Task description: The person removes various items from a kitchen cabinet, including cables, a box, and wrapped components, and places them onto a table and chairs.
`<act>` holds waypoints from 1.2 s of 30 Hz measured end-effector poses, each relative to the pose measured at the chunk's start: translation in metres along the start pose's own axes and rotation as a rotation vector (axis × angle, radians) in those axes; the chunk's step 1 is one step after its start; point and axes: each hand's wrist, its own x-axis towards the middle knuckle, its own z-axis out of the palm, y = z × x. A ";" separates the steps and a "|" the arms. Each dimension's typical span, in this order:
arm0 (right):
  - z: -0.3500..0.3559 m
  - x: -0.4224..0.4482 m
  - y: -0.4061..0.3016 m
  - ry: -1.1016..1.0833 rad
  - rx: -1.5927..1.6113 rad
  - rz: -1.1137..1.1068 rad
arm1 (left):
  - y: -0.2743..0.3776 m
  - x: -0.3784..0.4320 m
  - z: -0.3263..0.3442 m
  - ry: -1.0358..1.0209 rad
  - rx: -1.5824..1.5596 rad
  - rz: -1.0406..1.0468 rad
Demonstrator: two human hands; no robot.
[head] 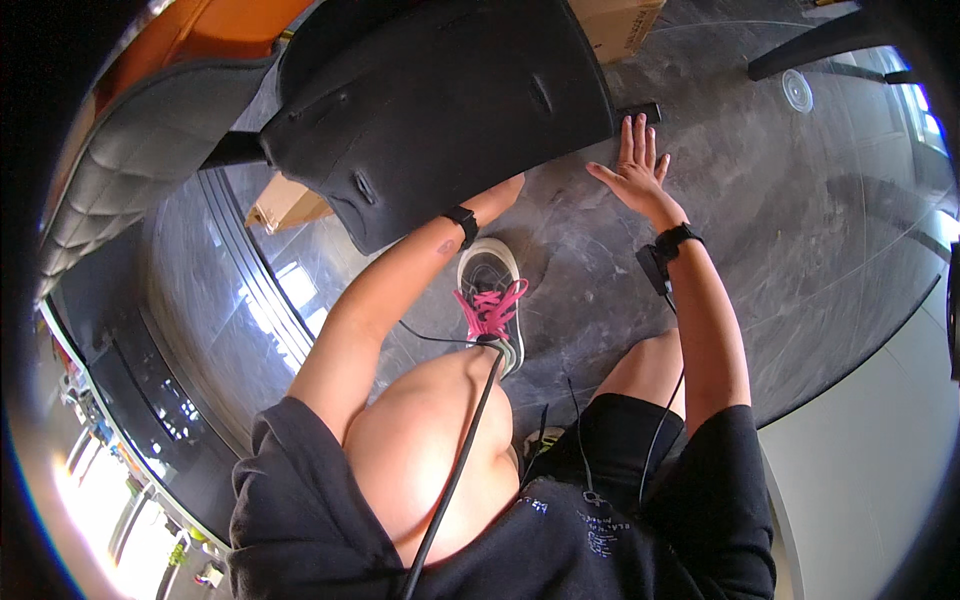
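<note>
A black padded chair part with several slits or dents in its covering fills the upper middle of the view. My left hand reaches to its lower edge; the fingers are hidden beneath it, so I cannot tell what they hold. To the right, my right hand is spread out with nothing in it, fingers pointing to a small flat black object beside the chair part. Both wrists wear black bands, and a small black device with a cable hangs by the right one.
A grey quilted chair back stands at the left. Cardboard boxes lie behind and left of the black part. On the floor at the right is a clear plastic lid, near a dark leg. My sneaker has pink laces.
</note>
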 end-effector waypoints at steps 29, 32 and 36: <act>0.098 -0.277 0.024 -0.573 -0.058 -0.275 | 0.191 -0.021 0.030 -0.637 -0.432 1.384; 0.081 -0.360 0.038 -0.526 0.082 -0.173 | 0.237 -0.040 0.034 -0.783 -0.488 1.579; 0.147 -0.441 0.074 -0.149 0.395 0.149 | 0.286 -0.051 0.039 -0.956 -0.481 1.726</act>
